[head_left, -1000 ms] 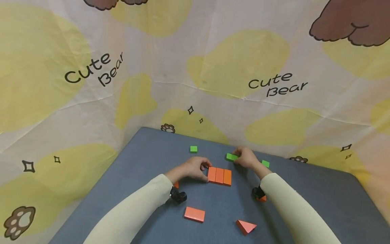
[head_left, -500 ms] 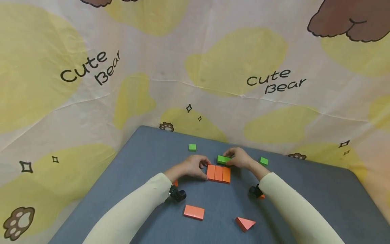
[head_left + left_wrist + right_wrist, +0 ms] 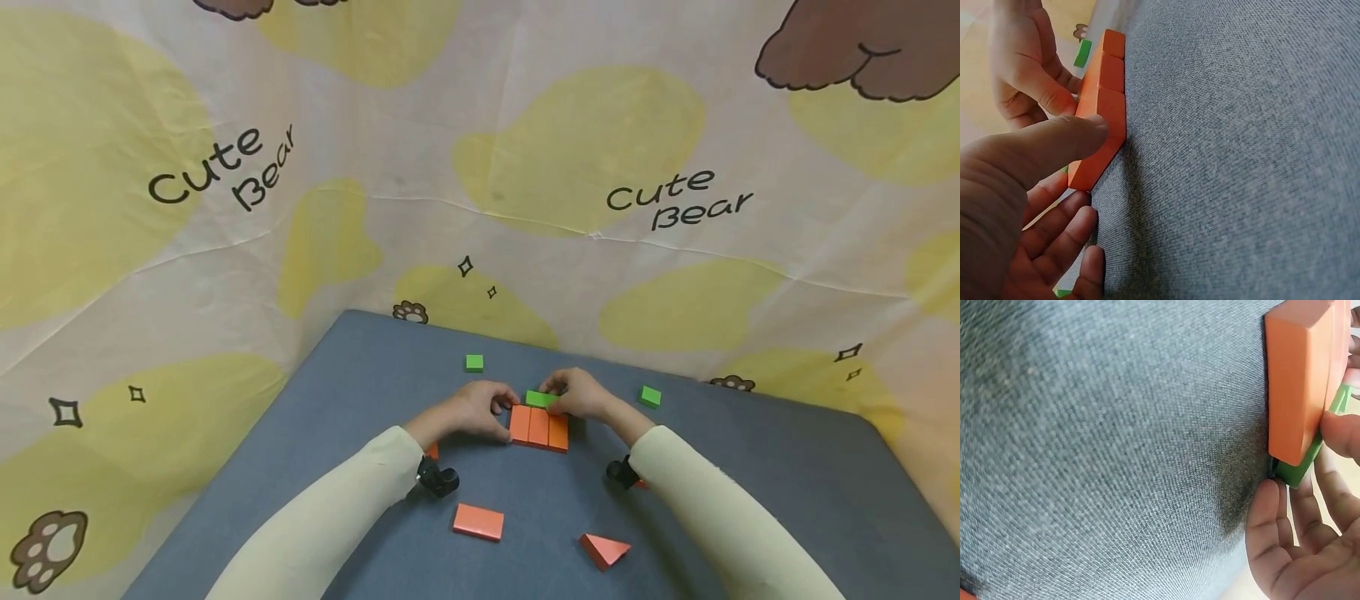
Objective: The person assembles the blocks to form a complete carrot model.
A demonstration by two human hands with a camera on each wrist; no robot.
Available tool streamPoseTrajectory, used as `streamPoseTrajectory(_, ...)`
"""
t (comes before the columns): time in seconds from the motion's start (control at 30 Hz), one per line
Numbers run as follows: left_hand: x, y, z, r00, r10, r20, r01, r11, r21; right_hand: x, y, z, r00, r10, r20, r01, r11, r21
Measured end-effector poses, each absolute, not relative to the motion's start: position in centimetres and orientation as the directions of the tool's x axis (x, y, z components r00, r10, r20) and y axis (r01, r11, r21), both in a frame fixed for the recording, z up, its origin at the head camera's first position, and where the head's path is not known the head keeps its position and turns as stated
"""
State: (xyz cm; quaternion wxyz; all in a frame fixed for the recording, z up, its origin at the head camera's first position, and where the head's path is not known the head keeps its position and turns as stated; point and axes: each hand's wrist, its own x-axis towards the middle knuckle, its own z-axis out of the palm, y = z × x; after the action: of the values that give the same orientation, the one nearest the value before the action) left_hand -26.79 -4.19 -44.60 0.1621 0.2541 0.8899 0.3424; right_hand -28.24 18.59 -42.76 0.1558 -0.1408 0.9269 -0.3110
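Three orange blocks (image 3: 538, 427) lie side by side in a row on the grey-blue table. At the row's left end, my left hand (image 3: 478, 411) holds the leftmost orange block (image 3: 519, 423) between thumb and finger; the thumb (image 3: 1088, 134) presses its near end in the left wrist view. My right hand (image 3: 581, 396) pinches a long green block (image 3: 537, 398) against the far side of the row. In the right wrist view this green block (image 3: 1297, 472) sits right behind the orange ones, its middle partly covered by the thumb.
A small green block (image 3: 474, 363) lies at the back left, another green block (image 3: 650, 397) at the back right. Nearer are a flat orange-red block (image 3: 478, 522) and a triangular block (image 3: 604, 551). Orange pieces peek out beside both wrists. A printed cloth (image 3: 525, 167) hangs behind the table.
My right hand has moved left and nearer with the green block, bringing it from apart at the row's back right to along its far side. My left hand stays at the orange row.
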Motion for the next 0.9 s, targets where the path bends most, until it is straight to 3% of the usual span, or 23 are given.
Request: streamPoseTrajectory(0.9,-26.9,-4.0,-44.9,-0.820,0.564,-0.096,0.362,0.641,0.677,-27.7,21.7,-41.3,-0.932,-0.331,-0.147,-0.166,0.749,-0.641)
